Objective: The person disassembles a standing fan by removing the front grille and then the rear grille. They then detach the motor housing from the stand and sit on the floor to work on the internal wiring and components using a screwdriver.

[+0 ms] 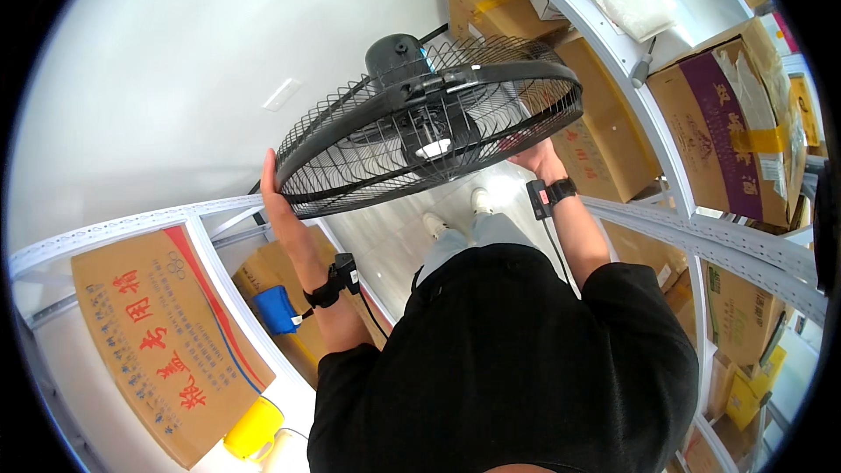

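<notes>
At the far left, a large cardboard box (166, 350) printed in red is set on a white metal shelf (114, 232), with a yellow mug-like container (254, 429) placed just beside its lower corner. Farther right, a small blue packet (277, 309) is seen against a brown carton (258, 271).

The left hand (273, 188) is pressed against the left edge of a black fan head (442, 131); one digit is stretched upward along the outside of the rim, and the edge is grasped from that side. A black strap with a small device (331, 285) is worn on the left wrist. Behind the fan, a white plate (282, 95) is mounted on the pale wall (201, 35).

The fan is held between both hands in front of the body, above the floor (368, 250), tilted with its right end higher in view and its motor housing (396, 61) on the far side. Its lower right edge is grasped by the right hand (536, 156); how far those fingers are curled cannot be told, since they are partly hidden by the wire cage.

At the right, cartons (604, 114) are stacked behind a curved shelf frame (666, 140), on which a grey-handled screwdriver (644, 66) and a purple-banded box (727, 123) are placed.
</notes>
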`<act>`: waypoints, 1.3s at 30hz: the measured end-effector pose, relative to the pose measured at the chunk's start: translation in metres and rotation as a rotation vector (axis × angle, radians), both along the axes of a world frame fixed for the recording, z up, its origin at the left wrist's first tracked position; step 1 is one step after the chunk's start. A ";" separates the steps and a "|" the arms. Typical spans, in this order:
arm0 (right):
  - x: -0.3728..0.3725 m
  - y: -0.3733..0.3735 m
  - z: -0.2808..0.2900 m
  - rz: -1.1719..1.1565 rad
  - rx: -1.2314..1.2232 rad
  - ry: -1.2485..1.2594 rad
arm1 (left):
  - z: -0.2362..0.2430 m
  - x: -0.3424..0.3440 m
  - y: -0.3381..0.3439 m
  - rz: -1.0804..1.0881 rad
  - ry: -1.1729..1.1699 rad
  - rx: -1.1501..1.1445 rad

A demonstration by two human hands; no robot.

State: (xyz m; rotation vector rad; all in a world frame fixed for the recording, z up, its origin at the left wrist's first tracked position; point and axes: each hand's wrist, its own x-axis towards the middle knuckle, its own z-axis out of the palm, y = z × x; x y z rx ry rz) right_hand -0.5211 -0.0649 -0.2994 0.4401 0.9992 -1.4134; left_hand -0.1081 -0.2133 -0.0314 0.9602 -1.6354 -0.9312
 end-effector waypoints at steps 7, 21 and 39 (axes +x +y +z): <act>-0.005 0.003 0.003 0.005 -0.021 -0.020 | 0.013 -0.010 -0.001 -0.063 -0.126 -0.098; -0.009 0.014 0.003 -0.069 -0.108 -0.155 | 0.009 -0.017 0.005 0.027 -0.072 -0.068; -0.030 0.019 -0.056 -0.021 -0.394 -0.148 | -0.001 -0.012 0.004 0.120 -0.103 -0.072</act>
